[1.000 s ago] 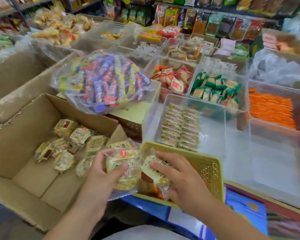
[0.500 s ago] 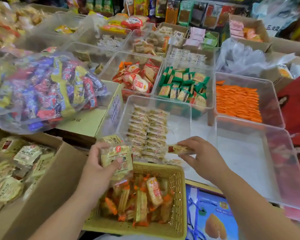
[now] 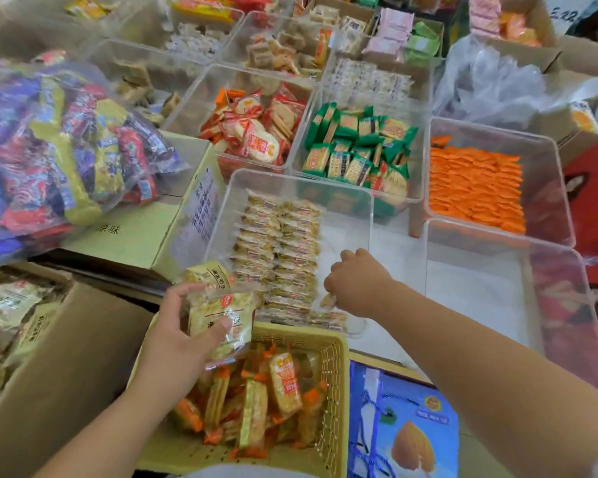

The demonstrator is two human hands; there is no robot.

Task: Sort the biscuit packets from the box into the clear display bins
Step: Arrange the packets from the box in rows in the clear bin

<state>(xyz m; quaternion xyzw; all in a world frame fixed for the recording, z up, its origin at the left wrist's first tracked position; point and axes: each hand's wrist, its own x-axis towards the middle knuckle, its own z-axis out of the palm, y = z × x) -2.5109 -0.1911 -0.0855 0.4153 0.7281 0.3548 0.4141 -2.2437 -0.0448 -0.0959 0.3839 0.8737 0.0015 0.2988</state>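
Observation:
My left hand grips a stack of pale yellow biscuit packets above the yellow basket. My right hand reaches down into the near clear bin and pinches one small biscuit packet beside the rows of the same packets laid on edge. The cardboard box at the lower left holds more pale packets.
Orange-ended packets fill the yellow basket. An empty clear bin stands right of my right arm. Bins of red, green and orange packets lie behind. A big bag of mixed sweets rests on a carton at left.
My right hand has carried the small packet from the bin's front edge down inside, next to the rows. The view has shifted right; my left hand keeps its stack.

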